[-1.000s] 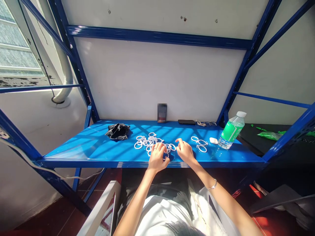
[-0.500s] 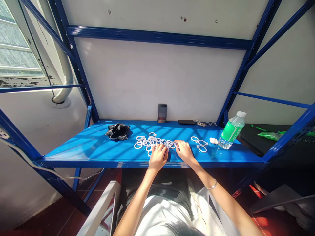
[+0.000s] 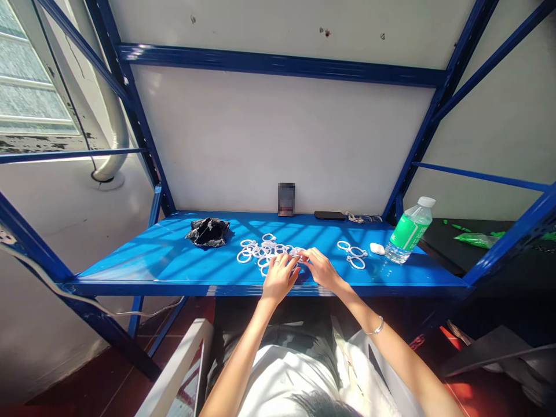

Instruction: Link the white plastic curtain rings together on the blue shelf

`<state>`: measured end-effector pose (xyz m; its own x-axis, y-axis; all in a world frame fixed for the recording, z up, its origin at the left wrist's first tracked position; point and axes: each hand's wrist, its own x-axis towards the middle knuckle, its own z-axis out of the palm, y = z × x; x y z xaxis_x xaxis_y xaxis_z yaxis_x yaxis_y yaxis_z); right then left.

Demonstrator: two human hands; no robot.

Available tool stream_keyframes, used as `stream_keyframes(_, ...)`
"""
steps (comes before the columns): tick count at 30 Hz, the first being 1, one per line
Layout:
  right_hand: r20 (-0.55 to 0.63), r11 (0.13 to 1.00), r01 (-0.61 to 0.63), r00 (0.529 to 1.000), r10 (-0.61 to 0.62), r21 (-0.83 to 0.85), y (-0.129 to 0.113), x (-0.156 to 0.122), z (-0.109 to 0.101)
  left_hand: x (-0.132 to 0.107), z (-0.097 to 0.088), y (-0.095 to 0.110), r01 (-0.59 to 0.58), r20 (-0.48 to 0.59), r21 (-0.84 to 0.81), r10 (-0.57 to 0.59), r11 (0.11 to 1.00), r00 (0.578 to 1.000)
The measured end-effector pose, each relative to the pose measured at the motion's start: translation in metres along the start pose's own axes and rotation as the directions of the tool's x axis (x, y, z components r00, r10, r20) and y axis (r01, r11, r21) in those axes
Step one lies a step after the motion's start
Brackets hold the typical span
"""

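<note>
A heap of white plastic rings (image 3: 260, 250) lies in the middle of the blue shelf (image 3: 143, 260). My left hand (image 3: 278, 279) rests at the heap's near right edge, fingers curled over some rings. My right hand (image 3: 320, 267) is beside it, its fingertips pinching a ring at the heap's right end, where both hands meet. A smaller group of white rings (image 3: 353, 253) lies apart to the right of my right hand.
A crumpled black bag (image 3: 208, 231) sits left of the heap. A green-labelled water bottle (image 3: 408, 231) and a small white case (image 3: 377, 249) stand at the right. A dark phone (image 3: 329, 215), a cable (image 3: 362, 218) and a small upright card (image 3: 286, 199) line the back wall.
Both hands have shifted slightly forward into the heap and closer together; my right hand moved left, and its fingers now meet my left hand's at the heap's right end.
</note>
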<state>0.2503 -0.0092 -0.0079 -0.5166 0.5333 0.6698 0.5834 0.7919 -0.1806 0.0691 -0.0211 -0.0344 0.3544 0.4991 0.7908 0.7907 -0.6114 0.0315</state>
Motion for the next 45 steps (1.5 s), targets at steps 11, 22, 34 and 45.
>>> stream_keyframes(11, 0.024, 0.999, 0.011, 1.0, -0.013, 0.052, -0.008, 0.001, -0.006, 0.001, -0.001, -0.001, 0.016, 0.047, -0.072, -0.012, 0.997, 0.999)
stream_keyframes(22, 0.002, 0.994, -0.016, 1.0, 0.016, 0.106, -0.009, 0.003, -0.008, 0.0, 0.0, -0.003, -0.026, 0.026, -0.083, 0.028, 0.996, 0.999)
stream_keyframes(34, 0.043, 0.996, -0.011, 0.999, 0.008, 0.085, 0.005, 0.0, 0.0, 0.0, -0.006, -0.003, -0.026, 0.035, -0.211, 0.034, 0.977, 0.999)
stream_keyframes(45, -0.017, 0.998, -0.028, 0.999, 0.029, 0.056, 0.003, 0.002, 0.0, 0.0, -0.003, -0.003, 0.048, -0.009, -0.221, -0.051, 0.974, 0.999)
